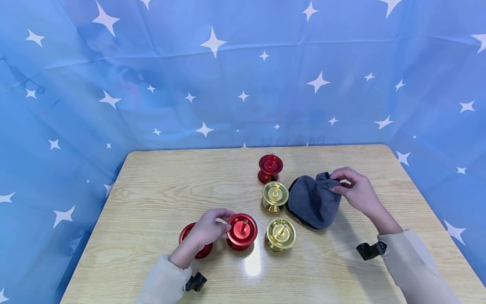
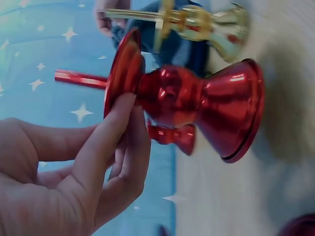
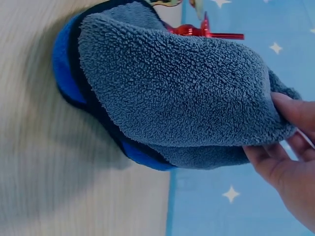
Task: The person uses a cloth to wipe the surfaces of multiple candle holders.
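A red metal spool-shaped holder (image 1: pixel 241 231) (image 2: pixel 197 98) stands upright on the wooden table (image 1: pixel 159 194). My left hand (image 1: pixel 227 222) (image 2: pixel 125 123) pinches the rim of its top disc. Under that wrist, partly hidden, stands a second red holder (image 1: pixel 187 236). Two gold holders (image 1: pixel 281 233) (image 1: pixel 275 196) stand to the right, and a third red one (image 1: pixel 270 168) (image 3: pixel 197 30) is behind them. A grey fleece cloth (image 1: pixel 313 202) (image 3: pixel 172 83) with a blue inner side lies bunched beside the gold holders. My right hand (image 1: pixel 336 183) (image 3: pixel 283 123) pinches its far right edge.
Blue star-print fabric (image 1: pixel 228 84) walls off the table on the back and both sides. Bare tabletop lies to the far left and along the front edge (image 1: pixel 303 278). A black wrist camera mount (image 1: pixel 370 250) sits on each sleeve.
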### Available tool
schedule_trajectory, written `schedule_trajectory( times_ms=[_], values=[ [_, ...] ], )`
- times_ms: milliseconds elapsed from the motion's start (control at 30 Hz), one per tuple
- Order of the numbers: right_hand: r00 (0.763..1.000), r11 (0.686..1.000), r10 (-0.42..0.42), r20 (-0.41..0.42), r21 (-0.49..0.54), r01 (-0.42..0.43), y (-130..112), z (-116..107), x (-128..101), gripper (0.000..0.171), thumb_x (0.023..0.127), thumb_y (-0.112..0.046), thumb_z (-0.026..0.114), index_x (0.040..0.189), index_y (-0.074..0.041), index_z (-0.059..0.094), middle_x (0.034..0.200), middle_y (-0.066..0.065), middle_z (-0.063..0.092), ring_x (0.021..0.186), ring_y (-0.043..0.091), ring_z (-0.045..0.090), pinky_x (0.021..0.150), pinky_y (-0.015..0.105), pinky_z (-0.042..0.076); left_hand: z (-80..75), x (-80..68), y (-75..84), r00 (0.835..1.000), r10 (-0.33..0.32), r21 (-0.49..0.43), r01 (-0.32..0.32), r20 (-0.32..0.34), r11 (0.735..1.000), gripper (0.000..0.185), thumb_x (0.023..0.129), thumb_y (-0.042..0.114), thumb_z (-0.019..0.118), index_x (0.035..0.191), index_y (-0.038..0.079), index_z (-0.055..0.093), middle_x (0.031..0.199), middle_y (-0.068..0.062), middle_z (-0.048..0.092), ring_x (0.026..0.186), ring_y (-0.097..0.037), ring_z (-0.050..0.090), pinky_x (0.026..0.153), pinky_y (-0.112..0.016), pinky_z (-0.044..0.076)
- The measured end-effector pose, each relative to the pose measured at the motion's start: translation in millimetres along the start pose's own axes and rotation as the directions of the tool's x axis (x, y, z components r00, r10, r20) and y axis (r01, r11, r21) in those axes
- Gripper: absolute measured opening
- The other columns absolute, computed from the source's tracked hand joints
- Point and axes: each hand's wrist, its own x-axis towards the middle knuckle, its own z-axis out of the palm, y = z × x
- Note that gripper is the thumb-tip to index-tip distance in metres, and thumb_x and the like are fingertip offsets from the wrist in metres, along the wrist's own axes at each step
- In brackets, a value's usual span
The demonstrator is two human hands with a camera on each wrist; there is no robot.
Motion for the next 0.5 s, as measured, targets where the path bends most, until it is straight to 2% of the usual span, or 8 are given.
schedule_trajectory(
  times_ms=[167, 367, 500],
  values=[
    [0.999, 0.999, -0.025, -0.021, 0.041, 0.026, -10.8, -7.7, 3.0, 0.023, 0.077, 0.015, 0.063, 0.097, 0.006, 0.059, 0.104, 0.006, 0.053, 0.091, 0.000, 0.051, 0.073, 0.009, 0.045, -3.4, 2.5, 22.0, 0.999, 0.017, -0.089, -0.020, -0.032, 0.996, 0.031, 0.084, -0.013, 0.050, 0.115, -0.011, 0.052, 0.101, -0.020, 0.053, 0.076, -0.019, 0.061, 0.069, -0.032, 0.054],
    [0.998, 0.994, -0.058, -0.031, 0.092, 0.061, -33.3, -18.7, 8.4, 0.026, 0.075, 0.022, 0.059, 0.097, 0.010, 0.058, 0.106, 0.001, 0.053, 0.090, 0.001, 0.054, 0.071, 0.014, 0.048, -7.5, 11.1, 54.3, 0.996, -0.004, -0.113, -0.006, -0.084, 0.994, 0.033, 0.085, -0.010, 0.052, 0.117, -0.006, 0.051, 0.107, -0.020, 0.054, 0.076, -0.020, 0.063, 0.071, -0.031, 0.053],
    [0.994, 0.989, -0.100, -0.041, 0.105, 0.104, -50.9, -23.8, 12.7, 0.028, 0.072, 0.026, 0.058, 0.096, 0.011, 0.057, 0.104, 0.000, 0.053, 0.091, 0.003, 0.055, 0.073, 0.014, 0.048, -7.4, 18.7, 77.5, 0.994, 0.007, -0.142, -0.023, -0.113, 0.990, 0.034, 0.086, -0.009, 0.053, 0.119, -0.005, 0.050, 0.109, -0.019, 0.054, 0.077, -0.021, 0.063, 0.071, -0.030, 0.053]
  ],
)
